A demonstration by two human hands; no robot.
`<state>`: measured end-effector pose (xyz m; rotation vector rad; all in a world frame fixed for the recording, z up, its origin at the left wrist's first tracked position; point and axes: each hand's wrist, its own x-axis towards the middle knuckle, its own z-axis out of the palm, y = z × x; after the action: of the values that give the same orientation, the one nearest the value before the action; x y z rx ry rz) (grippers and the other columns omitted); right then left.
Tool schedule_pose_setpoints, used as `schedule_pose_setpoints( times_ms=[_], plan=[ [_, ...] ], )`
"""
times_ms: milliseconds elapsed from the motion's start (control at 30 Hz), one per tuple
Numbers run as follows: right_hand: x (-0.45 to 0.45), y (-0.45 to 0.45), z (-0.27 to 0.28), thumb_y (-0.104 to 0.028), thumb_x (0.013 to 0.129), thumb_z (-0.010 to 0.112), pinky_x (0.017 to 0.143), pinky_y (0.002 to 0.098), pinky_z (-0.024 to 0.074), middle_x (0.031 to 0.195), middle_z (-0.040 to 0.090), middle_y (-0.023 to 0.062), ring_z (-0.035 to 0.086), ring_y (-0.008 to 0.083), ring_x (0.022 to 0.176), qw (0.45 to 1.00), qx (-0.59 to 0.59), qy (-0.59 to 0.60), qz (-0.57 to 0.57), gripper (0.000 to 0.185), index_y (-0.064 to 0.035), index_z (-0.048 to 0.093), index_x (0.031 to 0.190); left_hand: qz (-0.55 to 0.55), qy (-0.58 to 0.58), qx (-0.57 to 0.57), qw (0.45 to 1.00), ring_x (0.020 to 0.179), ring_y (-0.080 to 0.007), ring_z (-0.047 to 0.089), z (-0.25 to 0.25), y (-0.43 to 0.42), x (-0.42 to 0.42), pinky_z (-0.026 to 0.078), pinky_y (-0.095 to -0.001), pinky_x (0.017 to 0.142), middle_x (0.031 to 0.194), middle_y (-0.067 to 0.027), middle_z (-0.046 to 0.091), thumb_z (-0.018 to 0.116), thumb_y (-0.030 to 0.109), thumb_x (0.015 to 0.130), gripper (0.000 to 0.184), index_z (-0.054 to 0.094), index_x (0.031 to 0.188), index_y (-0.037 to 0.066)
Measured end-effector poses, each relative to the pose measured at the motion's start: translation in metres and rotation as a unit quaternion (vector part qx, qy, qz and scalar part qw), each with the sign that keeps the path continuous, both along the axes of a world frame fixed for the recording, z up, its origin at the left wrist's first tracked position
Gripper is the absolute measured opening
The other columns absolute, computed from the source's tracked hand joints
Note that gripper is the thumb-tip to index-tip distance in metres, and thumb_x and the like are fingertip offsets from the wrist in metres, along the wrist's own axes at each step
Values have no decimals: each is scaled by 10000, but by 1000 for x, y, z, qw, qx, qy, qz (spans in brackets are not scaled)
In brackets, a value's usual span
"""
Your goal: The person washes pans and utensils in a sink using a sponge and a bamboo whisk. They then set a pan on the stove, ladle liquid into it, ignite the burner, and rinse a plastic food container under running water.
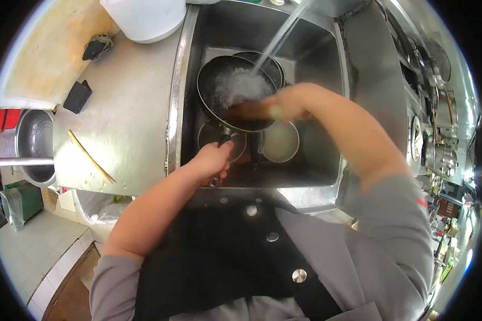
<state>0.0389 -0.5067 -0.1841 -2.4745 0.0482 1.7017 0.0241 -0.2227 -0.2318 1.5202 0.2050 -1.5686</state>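
Observation:
A dark frying pan [209, 88] is held over the sink by its black handle, with my left hand [213, 159] closed around that handle. A stream of water [279, 40] falls into the pan and splashes white in its middle. My right hand [292, 102] is over the pan's right side, smeared by motion. It appears closed on a brown, brush-like thing [246, 111] that lies across the inside of the pan; the blur hides its exact kind. Beneath the pan, partly hidden, are another dark pan [280, 72] and a round vessel with cloudy liquid [283, 142].
The metal sink [316, 166] surrounds the pans. On the steel counter [128, 107] at left lie a thin yellowish stick [90, 155] and a black block [77, 97]. A white bucket [144, 18] stands at the back. Several metal pots [442, 155] line the right side.

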Motion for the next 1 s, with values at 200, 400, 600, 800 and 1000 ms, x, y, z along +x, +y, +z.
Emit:
schedule_pose_setpoints(
  times_ms=[200, 400, 600, 800, 1000],
  plan=[
    [-1, 17, 32, -169, 771, 724, 672, 377, 585, 1313, 557, 203, 657, 285, 939, 991, 42, 112, -55, 986, -366, 161, 1556, 0, 7, -14, 1000, 437, -147, 443, 5, 5, -5, 407, -373, 431, 611, -29, 469, 479, 408, 990, 327, 436, 926, 91],
    [8, 5, -16, -146, 805, 704, 585, 377, 574, 1112, 651, 182, 658, 237, 746, 996, -17, -21, -91, 996, -332, 93, 1569, 0, 1, -1, 1000, 438, -149, 435, 5, -2, -1, 389, -368, 431, 617, -31, 468, 476, 415, 992, 334, 433, 920, 92],
    [-18, 34, 12, -167, 798, 743, 616, 378, 591, 1296, 530, 152, 637, 283, 985, 966, 207, 34, -154, 1039, -308, 63, 1571, -3, -41, -13, 999, 449, -151, 432, -9, 1, -5, 374, -379, 428, 616, -31, 466, 465, 424, 994, 342, 439, 922, 91],
    [18, 42, -41, -206, 815, 742, 572, 412, 570, 1166, 547, 151, 650, 231, 861, 759, 354, -1, -546, 1030, -361, 51, 1562, -7, -45, -2, 999, 430, -148, 437, -7, 0, -3, 356, -347, 410, 614, -32, 473, 466, 425, 996, 345, 441, 923, 89],
    [-17, 24, -6, -231, 800, 737, 717, 447, 582, 1409, 478, 227, 587, 346, 1115, 986, 121, 32, -110, 1052, -312, 24, 1569, -6, -35, -4, 999, 428, -145, 438, -8, 2, -5, 376, -357, 413, 618, -27, 474, 470, 425, 995, 343, 440, 920, 91]
  ],
)
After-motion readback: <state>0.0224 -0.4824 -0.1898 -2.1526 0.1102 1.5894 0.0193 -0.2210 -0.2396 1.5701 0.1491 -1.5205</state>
